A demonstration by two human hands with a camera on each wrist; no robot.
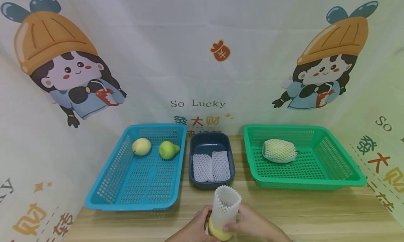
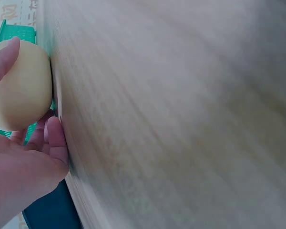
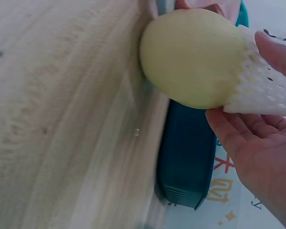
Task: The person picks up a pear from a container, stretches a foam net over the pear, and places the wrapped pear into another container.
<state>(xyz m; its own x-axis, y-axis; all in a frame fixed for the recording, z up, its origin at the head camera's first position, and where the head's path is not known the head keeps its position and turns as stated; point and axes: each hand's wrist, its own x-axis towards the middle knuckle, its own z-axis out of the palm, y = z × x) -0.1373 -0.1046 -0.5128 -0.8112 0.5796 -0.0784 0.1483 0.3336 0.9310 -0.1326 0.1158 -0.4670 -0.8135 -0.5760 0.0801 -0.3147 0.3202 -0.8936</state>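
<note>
Near the table's front edge, a pale yellow pear stands with a white foam net sleeve over its upper part. The sleeve's open end points up. My left hand holds the pear's lower left side; in the left wrist view the thumb lies across the pear and the fingers curl beneath it. My right hand grips the sleeve from the right, thumb in front near its lower edge. The right wrist view has the bare end of the pear sticking out of the sleeve.
A blue basket at left holds a yellowish pear and a green pear. In the dark blue tub lie two foam net sleeves. At right, a green basket holds a net-wrapped fruit. A printed cloth hangs behind.
</note>
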